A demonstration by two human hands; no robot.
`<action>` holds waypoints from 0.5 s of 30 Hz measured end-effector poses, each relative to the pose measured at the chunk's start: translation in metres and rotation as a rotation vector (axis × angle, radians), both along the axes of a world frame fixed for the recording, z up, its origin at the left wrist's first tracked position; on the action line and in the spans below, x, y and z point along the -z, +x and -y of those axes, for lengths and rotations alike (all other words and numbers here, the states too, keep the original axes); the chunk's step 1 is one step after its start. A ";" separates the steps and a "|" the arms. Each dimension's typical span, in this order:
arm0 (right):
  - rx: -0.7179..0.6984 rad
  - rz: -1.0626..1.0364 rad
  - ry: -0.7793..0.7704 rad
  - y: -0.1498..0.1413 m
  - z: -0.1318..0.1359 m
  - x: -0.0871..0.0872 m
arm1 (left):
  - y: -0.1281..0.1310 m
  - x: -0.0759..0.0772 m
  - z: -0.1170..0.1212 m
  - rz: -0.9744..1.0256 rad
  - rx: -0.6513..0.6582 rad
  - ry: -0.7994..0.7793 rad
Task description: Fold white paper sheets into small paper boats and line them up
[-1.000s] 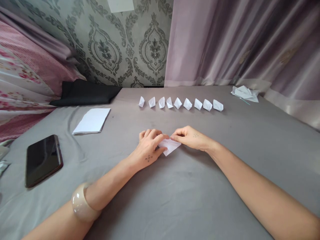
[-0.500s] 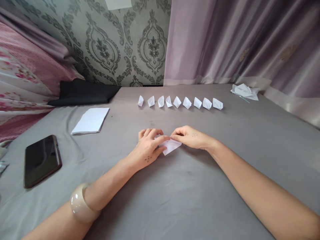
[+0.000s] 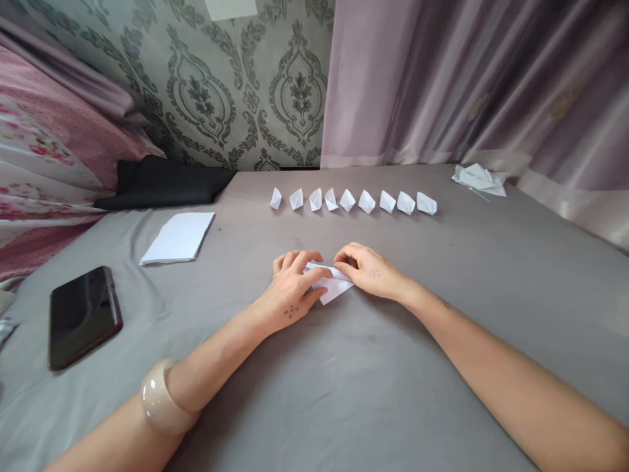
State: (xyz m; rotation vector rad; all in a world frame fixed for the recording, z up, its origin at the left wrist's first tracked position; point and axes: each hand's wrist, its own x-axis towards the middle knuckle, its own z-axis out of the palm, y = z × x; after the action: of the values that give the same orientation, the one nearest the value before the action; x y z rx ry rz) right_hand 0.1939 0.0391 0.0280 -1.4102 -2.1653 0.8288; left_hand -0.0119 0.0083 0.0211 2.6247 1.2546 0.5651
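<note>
Between my hands a small folded sheet of white paper (image 3: 334, 290) lies on the grey cloth, one corner pointing toward me. My left hand (image 3: 293, 283) holds it down from the left, thumb and forefinger bent over its surface. At the top right edge, the thumb and forefinger of my right hand (image 3: 366, 267) pinch a raised flap. My fingers partly cover the sheet's left side and right corner. Beyond them stands a row of several small folded paper shapes (image 3: 366, 202), boat-like in form.
A stack of white paper (image 3: 177, 237) rests at left, with a dark phone (image 3: 85, 318) nearer me. Black fabric (image 3: 167, 183) lies at the back left. Loose folded papers (image 3: 477, 177) and a thin pale-blue stick (image 3: 479, 195) are at the back right, near the curtain (image 3: 442, 85).
The flap at the paper's far edge now stands up more, showing a folded strip. My right hand has shifted slightly left and away from me; my left hand stays nearly still.
</note>
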 end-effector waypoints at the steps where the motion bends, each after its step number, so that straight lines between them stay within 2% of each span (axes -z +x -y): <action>1: 0.010 0.006 0.084 -0.001 0.001 0.001 | 0.000 0.000 0.000 0.004 -0.001 -0.016; 3: 0.005 0.018 0.208 -0.001 0.005 0.001 | 0.000 0.000 -0.001 0.015 0.002 -0.047; 5: -0.037 0.035 0.227 -0.002 0.010 -0.003 | 0.001 0.001 -0.001 0.035 0.003 -0.075; 9: -0.100 0.103 0.116 0.000 0.020 -0.008 | 0.000 0.001 -0.005 0.105 -0.036 -0.176; 12: -0.069 0.108 0.069 0.001 0.019 -0.005 | 0.000 -0.004 -0.014 0.156 -0.114 -0.299; 15: -0.052 0.047 -0.063 0.001 0.013 -0.002 | 0.000 -0.012 -0.026 0.124 -0.121 -0.445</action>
State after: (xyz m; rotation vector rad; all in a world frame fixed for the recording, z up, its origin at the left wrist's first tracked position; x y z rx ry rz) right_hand 0.1949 0.0263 0.0304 -1.4223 -2.2385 0.8984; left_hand -0.0124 0.0339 0.0334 2.1296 1.3274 0.4020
